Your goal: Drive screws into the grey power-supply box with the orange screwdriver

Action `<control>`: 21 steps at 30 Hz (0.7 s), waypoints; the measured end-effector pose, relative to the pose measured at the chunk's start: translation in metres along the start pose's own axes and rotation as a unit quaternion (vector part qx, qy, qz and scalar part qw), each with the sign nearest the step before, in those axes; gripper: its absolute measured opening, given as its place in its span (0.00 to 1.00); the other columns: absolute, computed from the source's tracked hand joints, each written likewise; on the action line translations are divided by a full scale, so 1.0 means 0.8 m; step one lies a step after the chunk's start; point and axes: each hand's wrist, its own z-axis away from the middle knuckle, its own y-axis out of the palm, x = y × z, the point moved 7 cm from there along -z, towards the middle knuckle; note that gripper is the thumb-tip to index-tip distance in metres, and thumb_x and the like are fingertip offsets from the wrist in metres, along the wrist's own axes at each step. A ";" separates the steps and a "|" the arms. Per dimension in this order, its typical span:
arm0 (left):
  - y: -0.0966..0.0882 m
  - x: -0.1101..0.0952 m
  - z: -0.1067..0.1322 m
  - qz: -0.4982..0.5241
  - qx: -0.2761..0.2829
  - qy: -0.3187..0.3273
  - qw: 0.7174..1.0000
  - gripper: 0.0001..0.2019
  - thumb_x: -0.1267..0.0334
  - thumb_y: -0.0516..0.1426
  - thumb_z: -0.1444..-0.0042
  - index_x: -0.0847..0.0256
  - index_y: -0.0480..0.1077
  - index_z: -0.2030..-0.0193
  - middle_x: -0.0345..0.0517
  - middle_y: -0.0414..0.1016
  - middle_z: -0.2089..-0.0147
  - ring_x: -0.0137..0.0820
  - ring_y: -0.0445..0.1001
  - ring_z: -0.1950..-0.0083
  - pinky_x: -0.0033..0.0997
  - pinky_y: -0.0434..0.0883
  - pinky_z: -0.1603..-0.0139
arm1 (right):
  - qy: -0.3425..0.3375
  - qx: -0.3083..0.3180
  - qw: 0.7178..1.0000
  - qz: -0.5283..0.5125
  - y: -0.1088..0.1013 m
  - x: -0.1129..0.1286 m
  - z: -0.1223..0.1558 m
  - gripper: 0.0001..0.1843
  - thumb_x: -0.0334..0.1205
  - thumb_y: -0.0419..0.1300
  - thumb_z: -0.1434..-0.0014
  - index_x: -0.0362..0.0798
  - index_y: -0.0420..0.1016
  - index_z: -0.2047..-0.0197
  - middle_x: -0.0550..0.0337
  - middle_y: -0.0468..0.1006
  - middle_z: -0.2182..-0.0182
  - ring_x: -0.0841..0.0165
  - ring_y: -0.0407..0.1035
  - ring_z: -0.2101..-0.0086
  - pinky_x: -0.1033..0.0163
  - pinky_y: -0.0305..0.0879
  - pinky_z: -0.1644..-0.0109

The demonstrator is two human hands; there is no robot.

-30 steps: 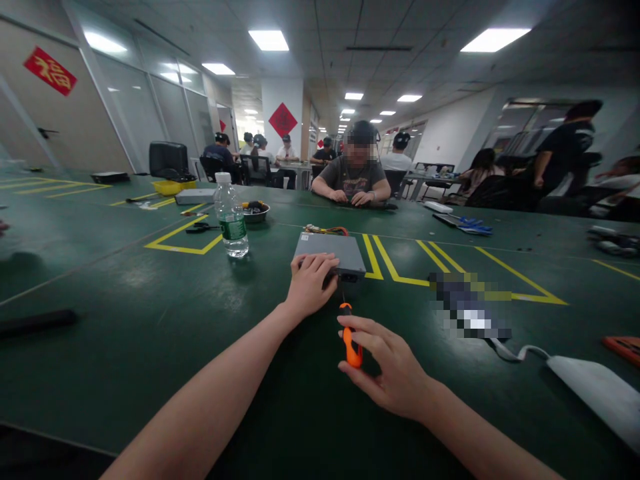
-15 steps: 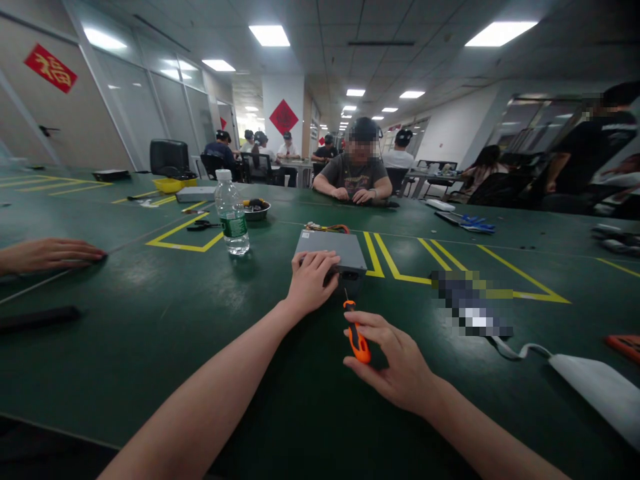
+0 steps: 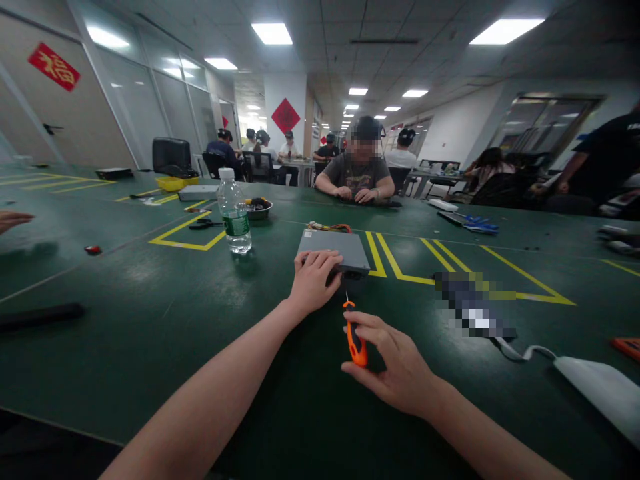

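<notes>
A grey metal computer power supply (image 3: 345, 248) lies flat on the green table, its bundle of coloured wires (image 3: 327, 227) at the far side and a power socket facing me. My left hand (image 3: 315, 283) grips its near left corner, fingers over the top and thumb at the front. An orange and black screwdriver (image 3: 355, 343) is held between the fingers of my right hand (image 3: 397, 367). Its thin shaft points away from me at the near face of the power supply; whether the tip touches a screw I cannot tell.
Left of the power supply stands a water bottle (image 3: 235, 220), with a metal bowl (image 3: 259, 211) behind. To the right lie a blurred-out phone-like object (image 3: 467, 307) and a white pouch (image 3: 595, 387) on a cord. A co-worker's hand (image 3: 13, 220) shows at far left, near a small red object (image 3: 93, 250).
The co-worker's hand at left has drawn back, uncovering a small red object. The screwdriver handle has tilted slightly in my right hand. My left hand stays on the power supply.
</notes>
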 end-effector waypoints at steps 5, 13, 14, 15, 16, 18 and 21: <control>0.001 0.000 0.000 -0.003 0.003 -0.002 1.000 0.12 0.62 0.51 0.43 0.51 0.64 0.51 0.39 0.70 0.46 0.33 0.63 0.44 0.42 0.49 0.42 | -0.045 0.049 0.997 0.051 0.005 0.009 -0.004 0.20 0.43 0.50 0.39 0.46 0.61 0.45 0.43 0.67 0.50 0.60 0.68 0.54 0.57 0.70 0.57; -0.001 -0.001 0.001 -0.006 0.006 -0.001 1.000 0.12 0.63 0.52 0.44 0.52 0.65 0.52 0.39 0.70 0.46 0.33 0.63 0.44 0.42 0.49 0.42 | -0.042 -0.071 0.993 0.089 -0.011 0.006 0.000 0.10 0.37 0.56 0.43 0.42 0.65 0.58 0.42 0.73 0.58 0.63 0.71 0.61 0.60 0.71 0.62; -0.001 -0.001 0.000 -0.007 0.006 -0.002 1.000 0.12 0.63 0.52 0.44 0.52 0.65 0.52 0.39 0.70 0.46 0.33 0.63 0.44 0.42 0.49 0.42 | -0.043 -0.068 0.991 0.106 -0.011 0.008 -0.001 0.09 0.37 0.54 0.42 0.41 0.66 0.59 0.41 0.73 0.59 0.63 0.71 0.62 0.60 0.71 0.62; -0.001 -0.002 0.000 -0.007 0.007 -0.002 1.000 0.12 0.62 0.52 0.44 0.52 0.65 0.52 0.39 0.70 0.46 0.33 0.63 0.45 0.42 0.49 0.42 | -0.048 -0.063 0.989 0.129 -0.010 0.011 -0.003 0.09 0.36 0.53 0.41 0.41 0.66 0.58 0.41 0.73 0.59 0.64 0.71 0.62 0.61 0.71 0.63; -0.001 -0.002 0.000 -0.008 0.008 -0.003 1.000 0.12 0.62 0.52 0.43 0.52 0.65 0.52 0.39 0.70 0.46 0.33 0.63 0.45 0.42 0.49 0.42 | -0.055 -0.059 0.984 0.156 -0.010 0.015 -0.005 0.09 0.36 0.51 0.40 0.41 0.67 0.58 0.42 0.73 0.60 0.64 0.71 0.63 0.62 0.71 0.64; -0.001 -0.002 0.000 -0.007 0.009 -0.003 1.000 0.12 0.62 0.52 0.43 0.52 0.65 0.52 0.39 0.70 0.46 0.33 0.63 0.44 0.42 0.49 0.43 | -0.065 -0.053 0.974 0.213 -0.008 0.022 -0.009 0.10 0.34 0.49 0.39 0.41 0.70 0.59 0.43 0.74 0.62 0.66 0.72 0.66 0.64 0.70 0.66; -0.001 -0.002 -0.001 -0.005 0.007 -0.006 1.000 0.12 0.62 0.52 0.43 0.52 0.65 0.52 0.39 0.70 0.46 0.34 0.63 0.44 0.42 0.50 0.43 | -0.052 -0.045 0.962 0.263 -0.007 0.026 -0.013 0.11 0.34 0.50 0.38 0.40 0.73 0.62 0.43 0.75 0.64 0.69 0.71 0.71 0.66 0.68 0.69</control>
